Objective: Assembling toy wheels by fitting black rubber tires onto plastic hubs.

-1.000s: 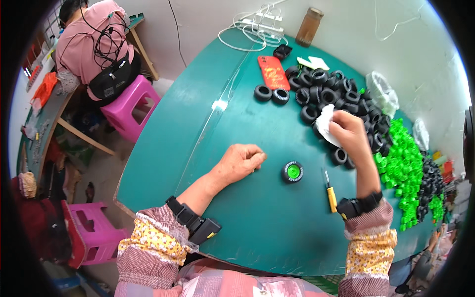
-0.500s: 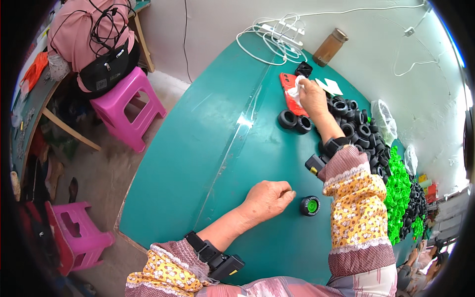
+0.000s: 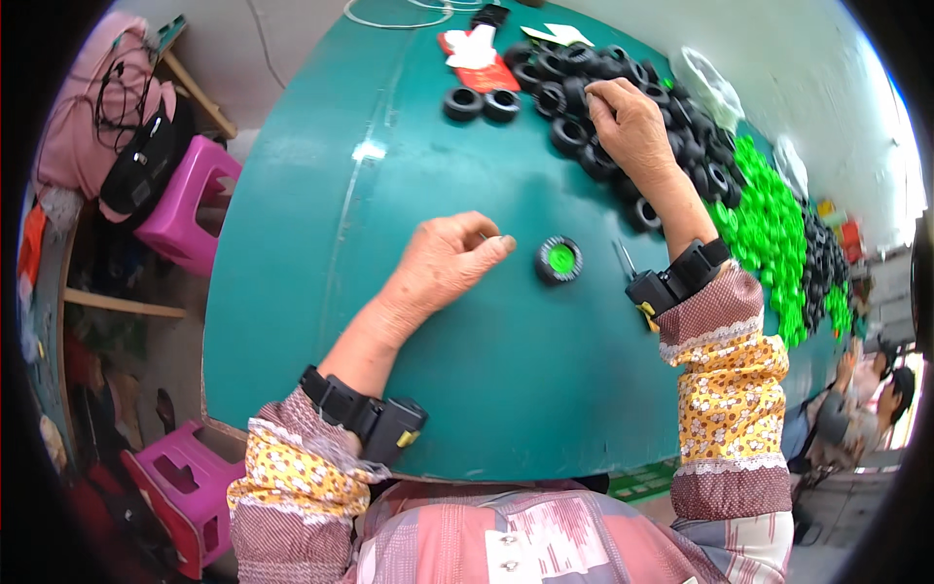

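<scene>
Head view: left hand (image 3: 443,263) resting on green counter (image 3: 389,195), grip pinched shut on something too small to tell. Small tyre with green hub (image 3: 558,260) lying just beside fingertips, at 3 o'clock. Right hand (image 3: 630,122) at 1 o'clock, grip curled over pile of black tyres (image 3: 584,88), hold unclear. Green hubs (image 3: 769,219) heaped at 3 o'clock.

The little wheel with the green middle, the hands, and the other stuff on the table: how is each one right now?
Wheel with green hub: flat on the table, untouched.
Left hand: resting on the table, fingers curled.
Right hand: reaching into the black tyre pile.
Two tyres: side by side, apart from the pile.
Green hubs: heaped.
</scene>
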Demonstrator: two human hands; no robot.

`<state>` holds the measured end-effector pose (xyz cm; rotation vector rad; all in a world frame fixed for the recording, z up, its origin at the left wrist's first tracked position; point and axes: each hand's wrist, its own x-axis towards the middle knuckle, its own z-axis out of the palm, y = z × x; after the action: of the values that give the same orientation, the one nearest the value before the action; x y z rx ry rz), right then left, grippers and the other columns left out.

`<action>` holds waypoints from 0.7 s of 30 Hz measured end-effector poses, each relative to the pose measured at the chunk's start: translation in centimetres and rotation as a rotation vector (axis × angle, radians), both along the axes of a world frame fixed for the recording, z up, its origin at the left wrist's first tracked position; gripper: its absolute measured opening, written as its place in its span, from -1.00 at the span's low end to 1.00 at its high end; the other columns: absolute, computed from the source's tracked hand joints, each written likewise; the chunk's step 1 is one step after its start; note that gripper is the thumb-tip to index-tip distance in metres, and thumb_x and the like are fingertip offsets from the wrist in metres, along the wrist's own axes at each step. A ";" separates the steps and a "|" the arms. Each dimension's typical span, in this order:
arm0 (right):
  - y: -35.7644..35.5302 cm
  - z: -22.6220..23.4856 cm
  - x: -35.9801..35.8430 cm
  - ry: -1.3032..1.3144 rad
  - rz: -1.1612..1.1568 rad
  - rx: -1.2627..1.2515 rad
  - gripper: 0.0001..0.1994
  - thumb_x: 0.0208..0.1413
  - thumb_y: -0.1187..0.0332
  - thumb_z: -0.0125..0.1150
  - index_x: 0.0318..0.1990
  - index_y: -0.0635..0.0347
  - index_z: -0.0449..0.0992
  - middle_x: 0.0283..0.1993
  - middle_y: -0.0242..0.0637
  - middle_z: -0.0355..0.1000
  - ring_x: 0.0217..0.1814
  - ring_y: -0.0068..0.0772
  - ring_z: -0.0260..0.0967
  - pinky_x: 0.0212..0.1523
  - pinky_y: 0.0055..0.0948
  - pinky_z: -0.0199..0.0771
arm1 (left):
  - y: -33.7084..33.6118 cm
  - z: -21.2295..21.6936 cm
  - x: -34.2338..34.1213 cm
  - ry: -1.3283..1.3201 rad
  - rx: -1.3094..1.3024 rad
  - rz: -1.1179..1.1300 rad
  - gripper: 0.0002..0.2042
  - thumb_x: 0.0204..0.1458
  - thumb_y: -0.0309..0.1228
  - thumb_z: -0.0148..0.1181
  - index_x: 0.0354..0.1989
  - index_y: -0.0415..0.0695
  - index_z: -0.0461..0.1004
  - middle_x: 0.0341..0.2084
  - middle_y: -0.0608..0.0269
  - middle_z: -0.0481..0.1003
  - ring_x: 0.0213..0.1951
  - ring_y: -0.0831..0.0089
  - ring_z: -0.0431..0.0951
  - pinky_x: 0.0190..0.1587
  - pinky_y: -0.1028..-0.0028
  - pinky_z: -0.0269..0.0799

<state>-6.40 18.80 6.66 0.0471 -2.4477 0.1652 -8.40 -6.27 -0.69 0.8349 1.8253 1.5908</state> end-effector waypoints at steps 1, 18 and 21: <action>0.4 0.0 1.9 0.027 -0.025 -0.061 -0.88 -0.07 0.42 0.04 -0.40 0.24 0.46 -0.41 -0.13 0.37 -0.32 -0.08 0.33 -0.30 -0.29 0.34 | 0.0 0.6 0.3 0.192 -0.114 -0.018 -0.70 -0.13 -0.29 0.16 -0.30 -0.26 0.42 -0.62 0.30 0.40 -0.59 0.65 0.36 -0.51 0.61 0.31; -4.5 -6.2 15.4 -0.264 -0.016 -1.070 -0.74 0.05 0.26 0.03 -0.26 0.32 0.44 -0.49 -0.33 0.41 -0.55 -0.56 0.33 -0.56 -0.57 0.33 | 8.9 2.1 9.1 1.001 -0.010 0.157 -0.59 -0.38 -0.35 0.26 -0.28 -0.20 0.34 -0.44 0.14 0.32 -0.38 0.19 0.38 -0.35 0.33 0.34; -4.4 -5.2 15.8 -0.291 0.071 -1.636 -0.74 0.06 0.27 0.01 -0.23 0.30 0.43 -0.46 -0.36 0.41 -0.51 -0.56 0.34 -0.52 -0.58 0.34 | 8.6 2.1 8.6 1.045 0.038 0.166 -0.57 -0.40 -0.35 0.29 -0.28 -0.23 0.35 -0.46 0.18 0.31 -0.39 0.28 0.39 -0.40 0.37 0.34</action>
<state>9.43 14.40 1.45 -0.6187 -1.8435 2.1611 0.24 2.33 1.39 1.7967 2.5899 1.3640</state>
